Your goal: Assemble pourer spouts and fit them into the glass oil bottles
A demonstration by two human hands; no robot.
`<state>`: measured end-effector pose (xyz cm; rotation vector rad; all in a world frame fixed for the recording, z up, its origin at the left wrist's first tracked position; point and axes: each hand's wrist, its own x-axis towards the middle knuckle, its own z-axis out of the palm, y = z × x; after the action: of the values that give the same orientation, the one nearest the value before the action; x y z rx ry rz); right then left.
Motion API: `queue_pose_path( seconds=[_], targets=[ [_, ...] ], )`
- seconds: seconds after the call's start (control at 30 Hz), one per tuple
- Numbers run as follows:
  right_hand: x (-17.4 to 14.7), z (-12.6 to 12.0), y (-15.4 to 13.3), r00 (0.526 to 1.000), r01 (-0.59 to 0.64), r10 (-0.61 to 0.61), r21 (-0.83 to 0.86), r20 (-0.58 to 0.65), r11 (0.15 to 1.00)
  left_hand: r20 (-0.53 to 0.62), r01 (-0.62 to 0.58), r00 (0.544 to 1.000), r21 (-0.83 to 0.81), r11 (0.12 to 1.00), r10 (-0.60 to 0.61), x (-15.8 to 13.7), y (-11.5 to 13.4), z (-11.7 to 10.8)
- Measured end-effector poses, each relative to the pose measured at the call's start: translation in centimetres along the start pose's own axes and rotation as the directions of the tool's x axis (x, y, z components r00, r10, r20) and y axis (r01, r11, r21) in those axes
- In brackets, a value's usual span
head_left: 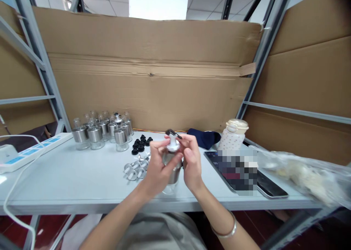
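Upright at the table's front edge stands a glass oil bottle with a brushed steel sleeve (174, 174). A silver pour spout (173, 144) with a black flip cap (171, 133) sits at its mouth. My left hand (159, 166) is closed around the bottle's upper part, fingertips against the spout base. My right hand (192, 162) pinches at the spout's right side, by the end of the black cap; its exact contact is partly hidden. Just left of my hands lie several silver spout pieces (136, 168) and, behind them, a cluster of small black stoppers (140, 144).
Several similar bottles (95, 135) stand at the back left, one with a spout fitted. A white power strip (35, 153) lies far left. To the right are a dark blue cloth (204, 137), a dotted cup (231, 138), two phones (270, 184) and a plastic bag (301, 173).
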<state>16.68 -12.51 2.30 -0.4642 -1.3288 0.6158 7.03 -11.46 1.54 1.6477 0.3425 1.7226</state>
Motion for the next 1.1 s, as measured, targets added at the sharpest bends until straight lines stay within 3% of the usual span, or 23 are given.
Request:
queue_pose_path(
  seconds=[0.1, 0.23, 0.37, 0.5, 0.63, 0.77, 0.97, 1.1],
  targets=[
    [0.9, 0.4, -1.4, 0.99, 0.136, -0.136, -0.004, -0.025, 0.991, -0.064, -0.111, 0.992, 0.033, 0.993, 0.113, 2.7, 3.0, -2.1],
    [2.6, 0.5, -1.5, 0.969, 0.242, -0.244, -0.065, -0.028, 0.968, -0.123, -0.129, 0.978, 0.277, 0.952, 0.168, 7.7, 4.8, -7.8],
    [4.4, 0.5, 0.1, 0.969, 0.245, -0.247, -0.172, 0.015, 0.954, -0.274, -0.072, 0.93, 0.52, 0.851, 0.246, 11.1, 2.3, -14.6],
    [6.1, 0.1, 2.4, 0.969, 0.247, -0.244, -0.311, 0.047, 0.918, -0.381, 0.018, 0.864, 0.676, 0.736, 0.329, 11.3, -1.6, -19.4],
    [7.1, -1.0, 5.1, 0.975, 0.213, -0.22, -0.378, 0.025, 0.901, -0.457, 0.165, 0.828, 0.752, 0.638, 0.324, 10.2, -4.3, -21.4],
    [7.5, -2.4, 7.0, 0.986, 0.14, -0.166, -0.431, -0.021, 0.891, -0.474, 0.271, 0.829, 0.804, 0.529, 0.296, 9.8, -5.8, -22.4],
    [7.6, -3.8, 7.4, 0.993, 0.091, -0.116, -0.498, -0.019, 0.862, -0.403, 0.257, 0.887, 0.837, 0.483, 0.227, 9.6, -8.1, -23.9],
    [7.7, -4.2, 7.1, 0.993, 0.115, -0.07, -0.642, 0.096, 0.758, -0.345, 0.208, 0.909, 0.861, 0.463, 0.233, 9.3, -9.0, -24.5]
  ],
)
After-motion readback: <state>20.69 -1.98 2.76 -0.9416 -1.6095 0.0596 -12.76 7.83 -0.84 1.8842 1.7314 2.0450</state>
